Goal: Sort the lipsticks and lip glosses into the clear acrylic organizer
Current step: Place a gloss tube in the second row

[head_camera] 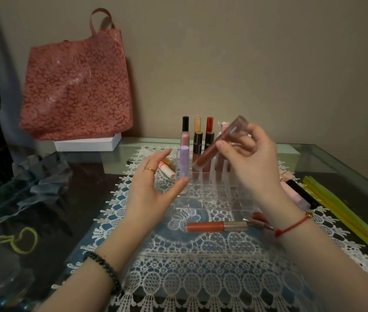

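Note:
The clear acrylic organizer [210,194] stands on a lace mat, with several tubes upright in its back rows, among them a lilac tube [184,161]. My right hand [250,163] grips a brown-red lip gloss [210,152], tilted, its lower end over the organizer's back cells. My left hand [153,188] is open beside the organizer's left edge, thumb near the lilac tube's base. An orange gloss [216,226] lies on the mat in front of the organizer. More tubes lie to the right [298,192] and a white one to the left [166,170].
A red floral bag [77,86] on a white box [88,144] stands at the back left. Grey fabric [43,176] and a yellow cord [21,240] lie at left. Yellow strips [349,212] lie along the glass table's right side.

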